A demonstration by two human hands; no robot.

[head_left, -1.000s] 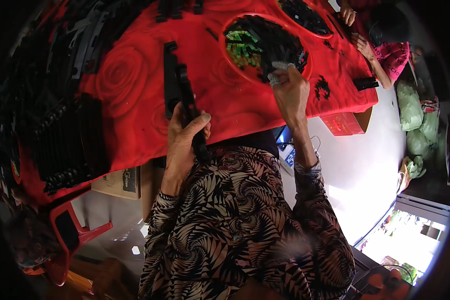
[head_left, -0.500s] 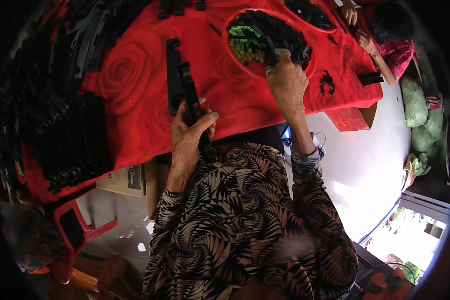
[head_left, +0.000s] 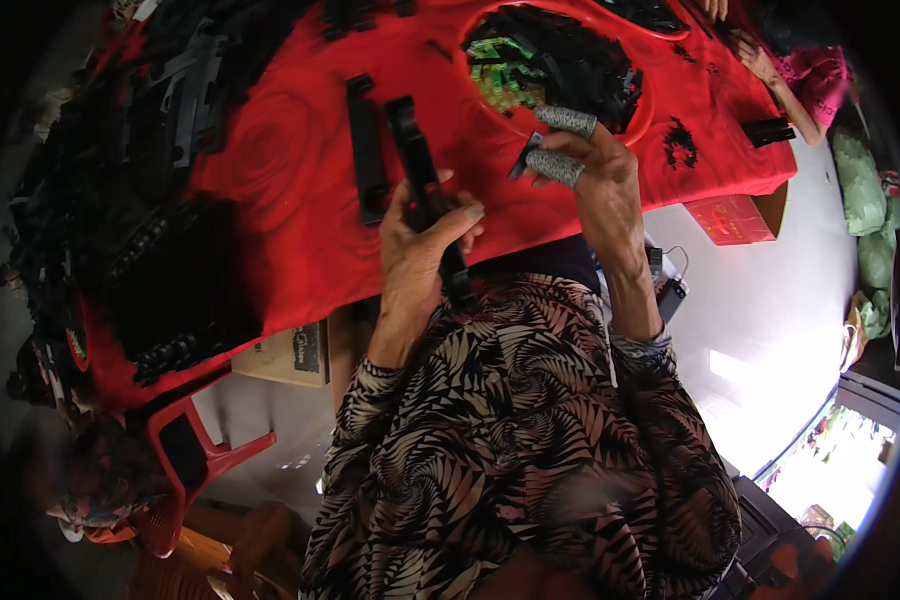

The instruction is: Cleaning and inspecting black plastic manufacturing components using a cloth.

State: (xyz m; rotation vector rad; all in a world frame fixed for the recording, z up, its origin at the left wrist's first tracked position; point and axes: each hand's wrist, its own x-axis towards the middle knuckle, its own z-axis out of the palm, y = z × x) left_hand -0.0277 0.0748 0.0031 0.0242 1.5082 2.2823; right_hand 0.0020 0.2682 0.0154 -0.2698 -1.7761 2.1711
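My left hand (head_left: 420, 235) is closed around a long black plastic strip (head_left: 417, 150), which is held tilted over the table's near edge. Just in front of the red basin, my right hand (head_left: 602, 175) pinches a small black piece (head_left: 523, 157) between fingers wearing grey knitted finger covers (head_left: 555, 167). The round red basin (head_left: 462, 75) holds many small black pieces (head_left: 580, 62), with a few green-and-gold ones (head_left: 502, 75) at its left side. Another long black strip (head_left: 367, 150) lies on the red cloth beside my left hand.
Stacks of black strips (head_left: 175, 290) cover the left of the red tablecloth (head_left: 280, 140). A small heap of black bits (head_left: 681, 145) lies right of the basin. A co-worker's hand (head_left: 755, 57) is at the far right. A red stool (head_left: 185, 465) and cardboard box (head_left: 285, 355) stand below left.
My right hand has come out of the basin toward me and now holds a small black piece. My left hand still grips the strip. The whole view has shifted slightly.
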